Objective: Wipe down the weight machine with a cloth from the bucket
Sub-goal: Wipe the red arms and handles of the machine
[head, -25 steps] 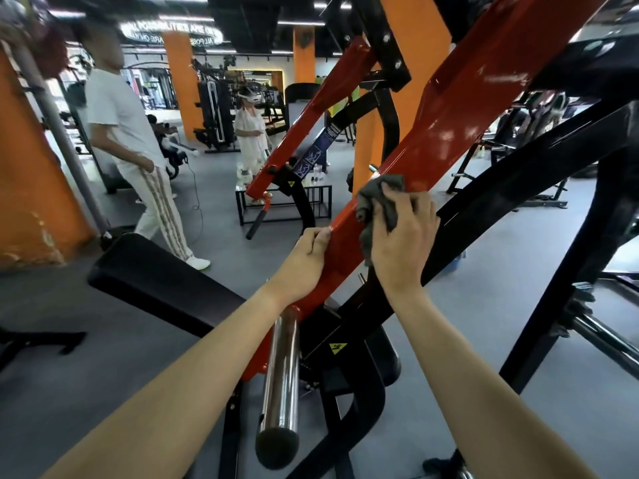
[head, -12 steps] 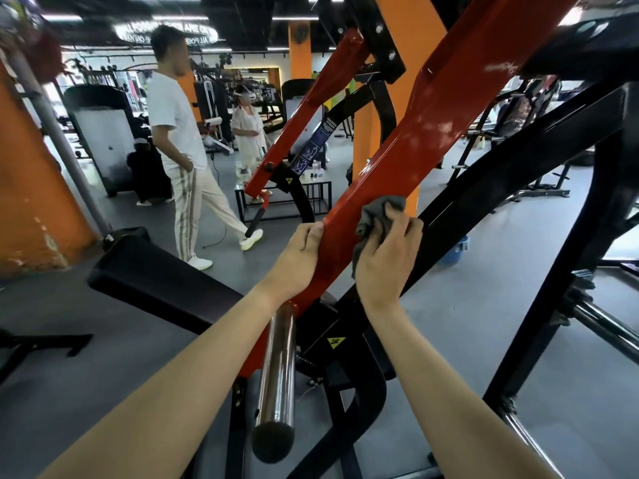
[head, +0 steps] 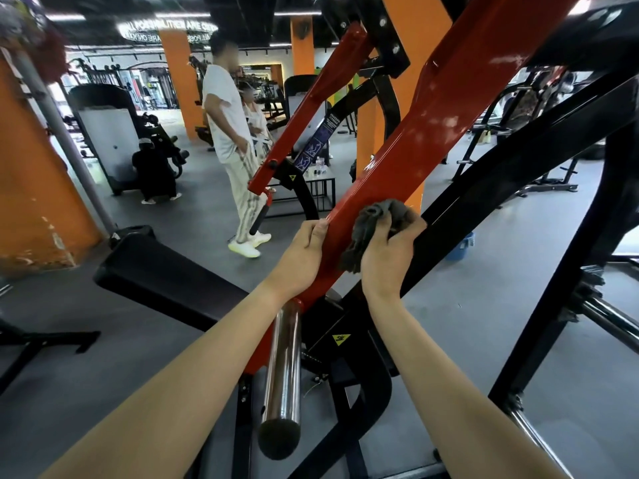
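The weight machine's red lever arm [head: 432,119] runs diagonally from upper right down to centre, over a black frame [head: 511,167]. My right hand [head: 389,255] grips a bunched grey cloth [head: 375,224] and presses it against the red arm's right face. My left hand [head: 304,255] holds the red arm's left edge, fingers laid along it. A chrome weight peg [head: 281,368] sticks out toward me below the hands. A blue bucket [head: 460,247] stands on the floor behind the black frame, partly hidden.
A black padded seat [head: 166,285] lies at lower left. A person in white [head: 235,146] stands on the grey floor ahead, beside a second red arm [head: 307,108]. Orange pillars [head: 31,174] and other gym machines fill the background.
My right hand with the cloth slid down the red arm from its higher spot, then shifted slightly right. The person in white walked rightward toward the machine. My left hand kept its hold.
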The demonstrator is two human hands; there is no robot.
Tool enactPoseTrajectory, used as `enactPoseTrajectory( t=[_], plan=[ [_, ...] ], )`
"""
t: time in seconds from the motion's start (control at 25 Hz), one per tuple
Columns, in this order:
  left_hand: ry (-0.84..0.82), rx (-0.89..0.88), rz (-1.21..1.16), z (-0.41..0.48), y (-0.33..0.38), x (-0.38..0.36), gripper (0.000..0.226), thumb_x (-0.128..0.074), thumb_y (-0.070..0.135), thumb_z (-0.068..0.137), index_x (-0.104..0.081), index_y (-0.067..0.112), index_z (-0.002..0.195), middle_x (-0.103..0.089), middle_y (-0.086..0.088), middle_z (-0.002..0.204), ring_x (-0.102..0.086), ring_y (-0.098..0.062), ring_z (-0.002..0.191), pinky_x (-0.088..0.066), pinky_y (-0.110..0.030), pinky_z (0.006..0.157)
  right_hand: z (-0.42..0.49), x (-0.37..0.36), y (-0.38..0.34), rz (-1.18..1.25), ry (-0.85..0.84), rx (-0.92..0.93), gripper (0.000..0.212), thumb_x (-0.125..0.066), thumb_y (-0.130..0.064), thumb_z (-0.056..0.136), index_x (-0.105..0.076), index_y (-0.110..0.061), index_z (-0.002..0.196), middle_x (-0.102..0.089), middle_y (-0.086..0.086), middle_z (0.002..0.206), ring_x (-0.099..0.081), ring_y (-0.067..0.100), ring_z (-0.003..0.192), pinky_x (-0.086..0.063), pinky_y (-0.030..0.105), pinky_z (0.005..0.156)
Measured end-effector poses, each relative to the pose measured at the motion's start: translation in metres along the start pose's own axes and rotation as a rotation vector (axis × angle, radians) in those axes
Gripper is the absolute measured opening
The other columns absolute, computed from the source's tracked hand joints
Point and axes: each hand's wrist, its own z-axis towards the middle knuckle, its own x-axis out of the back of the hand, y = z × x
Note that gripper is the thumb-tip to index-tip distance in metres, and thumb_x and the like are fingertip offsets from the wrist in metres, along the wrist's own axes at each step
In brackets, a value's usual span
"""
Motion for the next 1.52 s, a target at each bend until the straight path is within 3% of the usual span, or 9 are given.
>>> enactPoseTrajectory(
  t=[0.12, 0.2, 0.48, 0.64, 0.84, 0.96, 1.24, 1.4, 1.52],
  plan=[
    [-0.005, -0.013, 0.022, 0.002, -0.001, 0.001, 0.047, -0.024, 0.057, 0.107, -0.053, 0.023, 0.121, -0.060, 0.003, 0.104, -0.054, 0.008, 0.084, -0.036, 0.000, 0.069, -0.029, 0.005, 0.018, -0.139, -0.154, -0.030, 0.034, -0.040, -0.033, 0.109, -0.041, -0.021, 0.141, -0.068, -0.005, 0.104, -0.066, 0.004, 0.081, -0.053, 0.018, 0.068],
    [-0.017, -0.005, 0.025, 0.001, -0.001, 0.001, 0.048, -0.023, 0.058, 0.107, -0.052, 0.024, 0.124, -0.061, 0.004, 0.107, -0.054, 0.005, 0.089, -0.035, -0.001, 0.071, -0.033, 0.013, 0.021, -0.199, -0.259, -0.011, 0.026, -0.038, -0.032, 0.110, -0.047, -0.019, 0.130, -0.070, 0.001, 0.093, -0.065, 0.009, 0.070, -0.056, 0.032, 0.062],
    [-0.017, -0.005, 0.011, 0.001, -0.003, -0.001, 0.052, -0.022, 0.068, 0.103, -0.052, 0.033, 0.125, -0.061, 0.003, 0.118, -0.058, -0.009, 0.112, -0.044, -0.032, 0.099, 0.012, 0.017, -0.001, -0.128, -0.133, -0.023, 0.037, -0.039, -0.049, 0.107, -0.047, -0.022, 0.131, -0.066, -0.008, 0.106, -0.067, 0.012, 0.093, -0.058, 0.042, 0.087],
    [-0.005, -0.028, 0.012, -0.004, 0.004, -0.001, 0.050, -0.023, 0.060, 0.106, -0.053, 0.025, 0.126, -0.061, 0.008, 0.113, -0.057, 0.003, 0.102, -0.039, -0.015, 0.084, -0.028, 0.010, 0.023, -0.123, -0.259, -0.016, 0.030, -0.040, -0.048, 0.106, -0.039, -0.030, 0.131, -0.067, -0.011, 0.104, -0.069, 0.011, 0.096, -0.056, 0.035, 0.083],
    [-0.016, -0.006, 0.013, -0.003, 0.004, 0.002, 0.051, -0.023, 0.060, 0.106, -0.052, 0.026, 0.130, -0.063, 0.012, 0.109, -0.057, 0.006, 0.100, -0.038, -0.014, 0.079, -0.020, 0.008, 0.016, -0.019, -0.281, -0.062, 0.024, -0.045, -0.044, 0.106, -0.040, -0.026, 0.122, -0.064, -0.009, 0.111, -0.065, 0.002, 0.097, -0.056, 0.039, 0.093],
    [-0.026, 0.009, 0.028, -0.003, 0.004, 0.002, 0.050, -0.022, 0.062, 0.105, -0.049, 0.028, 0.131, -0.062, 0.012, 0.108, -0.057, 0.003, 0.099, -0.038, -0.016, 0.078, -0.012, 0.012, 0.004, 0.044, -0.237, -0.056, 0.036, -0.051, -0.039, 0.106, -0.039, -0.022, 0.135, -0.062, -0.015, 0.111, -0.064, -0.008, 0.094, -0.053, 0.018, 0.085],
    [-0.009, -0.003, -0.004, -0.006, 0.004, 0.000, 0.043, -0.024, 0.058, 0.107, -0.049, 0.030, 0.128, -0.059, 0.019, 0.111, -0.053, 0.010, 0.104, -0.035, -0.010, 0.081, -0.016, 0.026, -0.002, 0.074, -0.419, -0.295, 0.054, -0.082, -0.007, 0.085, -0.042, -0.020, 0.120, -0.060, -0.006, 0.105, -0.061, 0.001, 0.090, -0.052, 0.011, 0.064],
    [-0.009, -0.005, -0.001, -0.006, 0.002, 0.000, 0.048, -0.024, 0.063, 0.105, -0.050, 0.030, 0.129, -0.060, 0.019, 0.109, -0.053, 0.009, 0.103, -0.035, -0.013, 0.082, 0.006, 0.027, -0.013, 0.069, -0.397, -0.369, 0.061, -0.088, -0.015, 0.075, -0.049, -0.014, 0.122, -0.068, 0.004, 0.108, -0.070, 0.018, 0.098, -0.061, 0.038, 0.085],
    [0.010, -0.011, -0.005, -0.004, 0.002, 0.000, 0.048, -0.025, 0.059, 0.107, -0.051, 0.026, 0.130, -0.060, 0.019, 0.108, -0.053, 0.012, 0.100, -0.036, -0.008, 0.079, -0.011, 0.020, -0.003, -0.022, -0.420, -0.306, 0.062, -0.085, -0.016, 0.078, -0.043, -0.018, 0.124, -0.066, 0.000, 0.111, -0.067, 0.015, 0.102, -0.057, 0.035, 0.088]
  ],
)
